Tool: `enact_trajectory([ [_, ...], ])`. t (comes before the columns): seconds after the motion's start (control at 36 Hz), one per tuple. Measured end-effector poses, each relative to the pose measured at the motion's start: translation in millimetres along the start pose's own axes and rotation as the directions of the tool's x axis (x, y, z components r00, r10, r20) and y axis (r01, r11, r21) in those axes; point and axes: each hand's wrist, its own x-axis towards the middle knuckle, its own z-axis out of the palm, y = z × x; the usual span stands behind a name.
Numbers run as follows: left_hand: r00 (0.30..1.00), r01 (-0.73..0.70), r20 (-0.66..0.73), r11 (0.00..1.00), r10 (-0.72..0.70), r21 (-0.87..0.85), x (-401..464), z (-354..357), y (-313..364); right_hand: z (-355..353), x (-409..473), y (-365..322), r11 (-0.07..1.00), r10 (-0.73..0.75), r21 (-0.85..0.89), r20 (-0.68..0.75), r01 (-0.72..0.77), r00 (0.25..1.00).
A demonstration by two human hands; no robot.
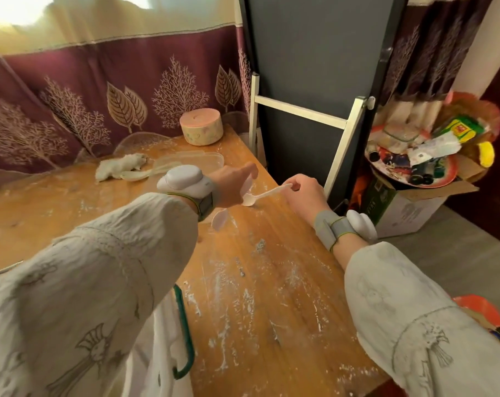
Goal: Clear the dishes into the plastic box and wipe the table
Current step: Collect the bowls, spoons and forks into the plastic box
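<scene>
Loose cream cotton sleeves (85, 282), faint grey line-drawn prints. Grey fabric wrist straps (327, 229), yellow-green edging, each carrying a white rounded plastic pod (183, 177).

Near tabletop (257, 282) lies open — far end crowded by cloth (120, 166), clear lid (191, 159) and round tub (201, 126).

Hands: I had two in view, my left hand (234, 187) and my right hand (303, 193).
Spoons: I counted three white plastic ones, a spoon pinched in my right fingers (264, 194), a second spoon under my left hand (219, 220), and a third spoon by the rag (137, 175).
Rags: one crumpled white rag (120, 167).
Clear lids: one flat lid (198, 159).
Round tins: one pink-topped tin (201, 126).
Tables: one wooden table (260, 296).
Wrist devices: two, one on each of my wrists.
</scene>
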Motion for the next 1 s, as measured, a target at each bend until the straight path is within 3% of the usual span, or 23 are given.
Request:
enact_trajectory([
  [0.33,0.948,-0.003,-0.314,0.988,-0.047,-0.156,-106,-71,-19,0,-59,-99,0.979,-0.167,0.107,-0.047,0.171,0.985],
  [0.44,0.921,0.052,-0.353,0.951,-0.163,-0.305,-143,-82,-29,7,-80,-131,0.967,-0.214,0.128,-0.071,0.222,0.974],
  [0.58,0.920,0.139,-0.184,0.726,-0.346,-0.673,-184,-78,-41,18,-99,-153,0.960,-0.258,0.088,-0.098,0.266,0.961],
  [0.72,0.928,0.269,0.051,0.569,-0.369,-0.777,-220,-59,-46,24,-116,-169,0.953,-0.263,0.120,-0.125,0.278,0.957],
  [0.78,0.930,0.322,0.144,0.557,-0.339,-0.765,-226,-51,-44,25,-119,-173,0.953,-0.262,0.120,-0.143,0.280,0.954],
  [1.0,0.922,0.384,0.296,0.695,-0.251,-0.608,-228,-24,-28,24,-135,-177,0.930,-0.246,0.251,-0.118,0.269,0.962],
])
